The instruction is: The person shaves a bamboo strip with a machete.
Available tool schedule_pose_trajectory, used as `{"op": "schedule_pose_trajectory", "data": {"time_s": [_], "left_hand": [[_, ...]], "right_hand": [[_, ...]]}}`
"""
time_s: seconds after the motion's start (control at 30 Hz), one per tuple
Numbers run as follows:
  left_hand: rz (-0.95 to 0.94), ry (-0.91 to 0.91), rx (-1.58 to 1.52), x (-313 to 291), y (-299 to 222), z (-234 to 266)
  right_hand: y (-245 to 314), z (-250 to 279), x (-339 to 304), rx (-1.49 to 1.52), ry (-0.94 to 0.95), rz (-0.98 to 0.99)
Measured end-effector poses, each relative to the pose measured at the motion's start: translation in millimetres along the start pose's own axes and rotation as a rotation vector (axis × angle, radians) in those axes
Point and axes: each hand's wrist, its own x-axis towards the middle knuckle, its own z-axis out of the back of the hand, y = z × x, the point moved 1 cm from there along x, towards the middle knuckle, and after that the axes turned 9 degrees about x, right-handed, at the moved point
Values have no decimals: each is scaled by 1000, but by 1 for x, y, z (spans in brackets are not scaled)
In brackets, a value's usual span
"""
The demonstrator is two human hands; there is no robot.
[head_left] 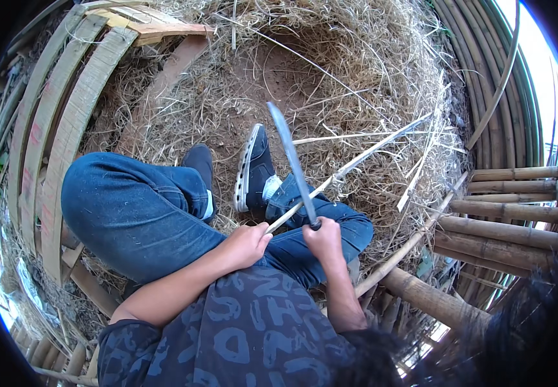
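Observation:
I sit with my legs in blue jeans [130, 213] crossed over a straw-covered floor. My left hand [248, 244] grips the near end of a thin pale bamboo strip [356, 161] that runs up and to the right. My right hand [323, 240] is closed around the dark handle of a long curved knife [290, 155]. The blade points up and away from me and crosses the strip just above my hands. Dark shoes [253, 169] with a pale sole rest on the ground beyond my knees.
Dry shavings and straw [356, 58] cover the dirt. Thick bamboo poles [505, 226] lie stacked at the right, curved green poles [485, 71] at the upper right. Split bamboo slats [59, 122] and wooden boards [163, 29] lie at the left and top.

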Motion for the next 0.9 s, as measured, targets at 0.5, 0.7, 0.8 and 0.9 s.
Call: {"op": "schedule_pose_trajectory", "data": {"time_s": [0.5,0.7,0.8,0.9], "left_hand": [[-18,-21,7,-1,0,1],[3,-27,38,-3,2,2],[4,-37,55,-2,1,4],[-5,-66,154,0,-6,10]], "right_hand": [[5,14,1,-108,26,-57],[16,-2,-8,-192,154,89],[3,8,11,-112,40,9],[-20,17,24,143,37,-20]]}}
